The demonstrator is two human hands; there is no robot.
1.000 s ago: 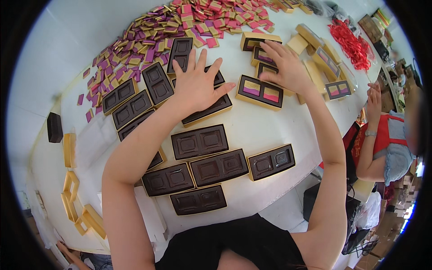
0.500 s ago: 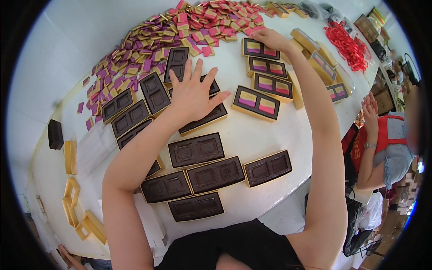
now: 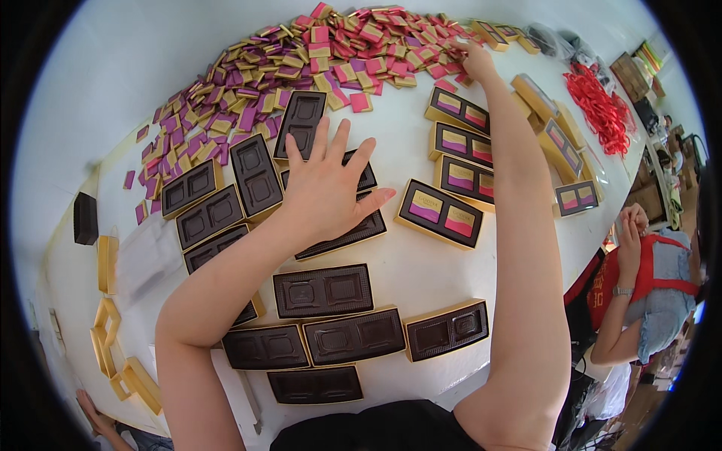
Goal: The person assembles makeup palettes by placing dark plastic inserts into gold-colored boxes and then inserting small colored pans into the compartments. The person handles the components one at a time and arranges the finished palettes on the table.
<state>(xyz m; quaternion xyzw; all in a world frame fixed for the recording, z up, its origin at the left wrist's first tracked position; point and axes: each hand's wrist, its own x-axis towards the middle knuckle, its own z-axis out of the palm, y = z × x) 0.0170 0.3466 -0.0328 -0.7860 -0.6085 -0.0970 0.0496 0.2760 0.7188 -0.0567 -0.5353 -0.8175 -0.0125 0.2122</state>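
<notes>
My left hand (image 3: pixel 325 192) is spread flat, fingers apart, over several gold-edged boxes with empty dark two-well trays; one such box (image 3: pixel 302 120) lies just beyond its fingertips. At the far right end of a heap of small wrapped squares (image 3: pixel 256 83), pink, purple and gold, my right hand (image 3: pixel 477 63) has its fingers stretched out at the pink squares (image 3: pixel 438 71). Whether a square is touched is too small to tell. Under and beside my right forearm lies a column of boxes filled with two squares each, the nearest filled box (image 3: pixel 442 213) showing purple and pink.
More empty-tray boxes (image 3: pixel 323 290) lie near me. Gold sleeves (image 3: pixel 103 334) and a stack of dark trays (image 3: pixel 86 218) are at the left. Filled boxes (image 3: pixel 576 197) and red ribbons (image 3: pixel 598 105) lie at the right. Another person (image 3: pixel 647 278) in a red apron stands beyond the right edge.
My right hand has left the farthest filled box and moved away from me to the heap's right end. My left hand stays spread over the empty-tray boxes. The view has shifted slightly.
</notes>
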